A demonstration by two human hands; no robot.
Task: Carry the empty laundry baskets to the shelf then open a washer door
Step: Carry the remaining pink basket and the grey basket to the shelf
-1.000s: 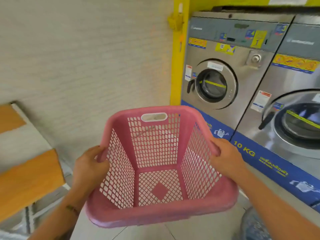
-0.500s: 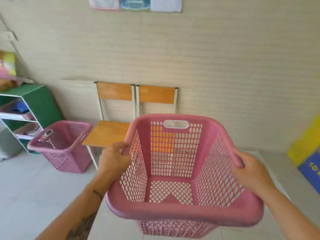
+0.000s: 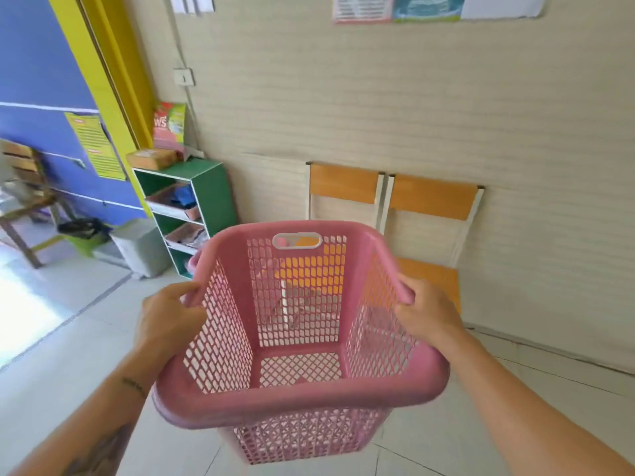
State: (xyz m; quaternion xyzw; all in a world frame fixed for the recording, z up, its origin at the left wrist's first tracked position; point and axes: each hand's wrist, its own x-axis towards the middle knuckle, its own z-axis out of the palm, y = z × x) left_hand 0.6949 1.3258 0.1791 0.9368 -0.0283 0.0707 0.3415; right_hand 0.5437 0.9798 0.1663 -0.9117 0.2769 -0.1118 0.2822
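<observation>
An empty pink laundry basket (image 3: 295,403) with perforated walls hangs in front of me above the floor. My left hand (image 3: 168,321) grips its left rim and my right hand (image 3: 426,314) grips its right rim. The green shelf (image 3: 213,197) with white boards stands against the wall at the left, beyond the basket. A second pink basket shows only as a sliver (image 3: 194,261) behind the held basket's left rim. No washer is in view.
Two wooden chairs (image 3: 433,201) stand against the beige wall straight ahead. A grey bin (image 3: 141,245) sits left of the shelf. A cardboard box (image 3: 153,158) and a detergent bag (image 3: 168,125) rest on the shelf's top. A wooden table (image 3: 20,207) stands far left.
My view has swung left from the washers past the wall to the shelf corner. The basket stays in both hands. The chairs and shelf are closer now.
</observation>
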